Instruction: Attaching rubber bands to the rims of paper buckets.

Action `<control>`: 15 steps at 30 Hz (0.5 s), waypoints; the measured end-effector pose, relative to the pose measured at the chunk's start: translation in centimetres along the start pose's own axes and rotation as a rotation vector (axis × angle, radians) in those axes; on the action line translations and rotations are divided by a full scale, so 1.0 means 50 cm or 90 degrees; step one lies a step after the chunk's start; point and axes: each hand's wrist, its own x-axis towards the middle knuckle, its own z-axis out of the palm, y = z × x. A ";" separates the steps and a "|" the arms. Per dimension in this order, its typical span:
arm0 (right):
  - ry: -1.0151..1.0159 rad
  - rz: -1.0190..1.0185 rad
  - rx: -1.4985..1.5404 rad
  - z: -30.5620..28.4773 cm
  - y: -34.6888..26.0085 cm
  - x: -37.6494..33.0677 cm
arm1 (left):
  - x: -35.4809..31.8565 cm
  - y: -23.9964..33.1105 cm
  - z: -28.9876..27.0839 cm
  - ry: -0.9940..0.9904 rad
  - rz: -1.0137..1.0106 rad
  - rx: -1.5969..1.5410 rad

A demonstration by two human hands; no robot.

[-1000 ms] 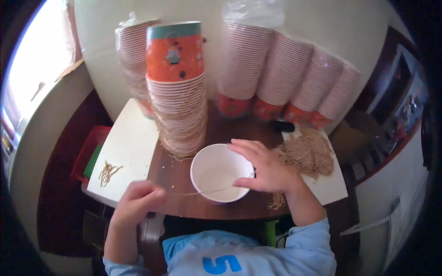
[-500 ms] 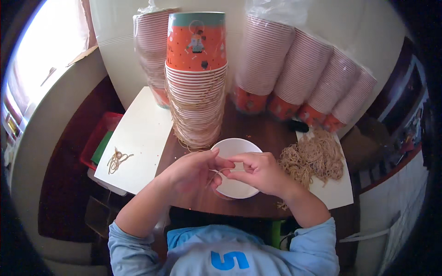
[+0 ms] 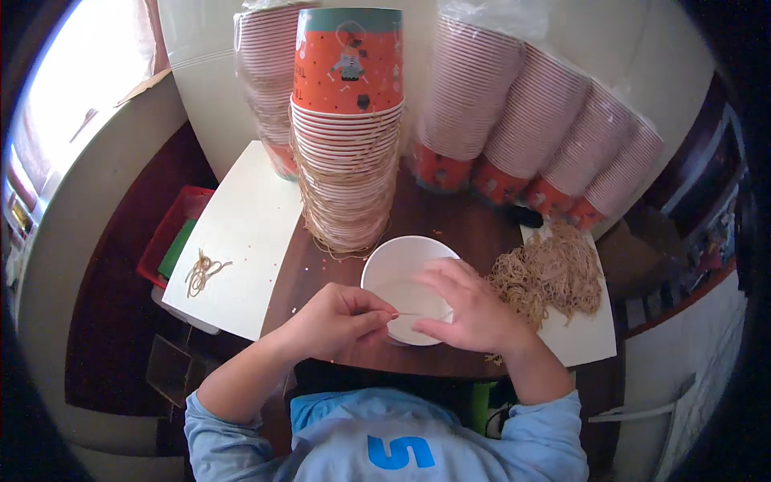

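Observation:
My left hand pinches a thin tan string between thumb and fingertips, in front of a white-lined paper bucket. From that pinch the string stretches toward my right hand, which hangs over the bucket's right side with thumb and fingers spread apart. Whether the string touches the right palm cannot be made out. The bucket stands mouth up on the brown tabletop, its inside bare white where it shows. Just behind it rises a tall stack of upside-down orange and teal paper buckets, with tan strings hanging around its rims.
A heap of tan strings lies on the white board at right. Smaller string loops lie on the left board. Several plastic-wrapped bucket stacks line the back, another stands behind left. A red crate sits lower at the left.
My hands have drawn apart. The left has shut its fingertips on the string, while the right has opened from its pinch. The view has shifted slightly.

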 end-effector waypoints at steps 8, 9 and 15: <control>-0.009 0.184 0.853 0.065 -0.037 0.023 | 0.008 0.036 0.013 0.053 0.125 0.031; -0.008 0.185 0.853 0.060 -0.040 0.021 | 0.007 0.036 0.012 0.062 0.128 0.026; 0.144 0.085 0.326 0.058 -0.029 0.012 | 0.008 0.008 -0.002 0.049 0.115 -0.064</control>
